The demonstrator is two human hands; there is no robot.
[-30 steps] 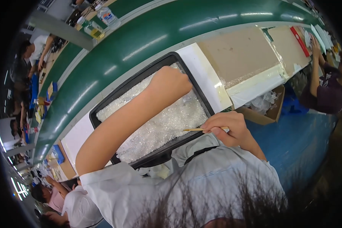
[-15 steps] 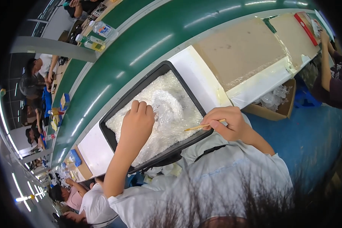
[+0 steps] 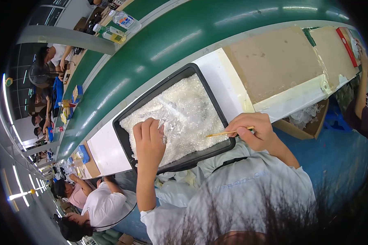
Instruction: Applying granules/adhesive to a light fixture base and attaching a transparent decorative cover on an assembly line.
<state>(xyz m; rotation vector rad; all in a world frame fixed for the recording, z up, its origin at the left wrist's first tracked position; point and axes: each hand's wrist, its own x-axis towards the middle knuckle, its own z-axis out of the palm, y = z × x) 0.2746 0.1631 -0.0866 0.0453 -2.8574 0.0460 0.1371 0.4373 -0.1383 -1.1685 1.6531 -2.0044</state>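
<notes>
A black tray lies in front of me, filled with small, glittering clear-white beads. Over the tray's left part is my left hand, its fingers closed on a crumpled clear plastic piece. That piece stretches to the right across the beads; its exact kind cannot be made out. My right hand is above the tray's near right corner and pinches a thin yellowish wooden stick. The stick's tip points left, over or touching the beads.
Beyond the tray runs a green conveyor belt. A tan board covers the bench to the right. Below it stands a cardboard box of clear plastic pieces. Two bottles stand past the belt. Other people sit left and right.
My left hand has moved nearer to me over the tray, drawing the clear plastic across the beads. The right hand still holds the stick near the same corner. The view has shifted slightly.
</notes>
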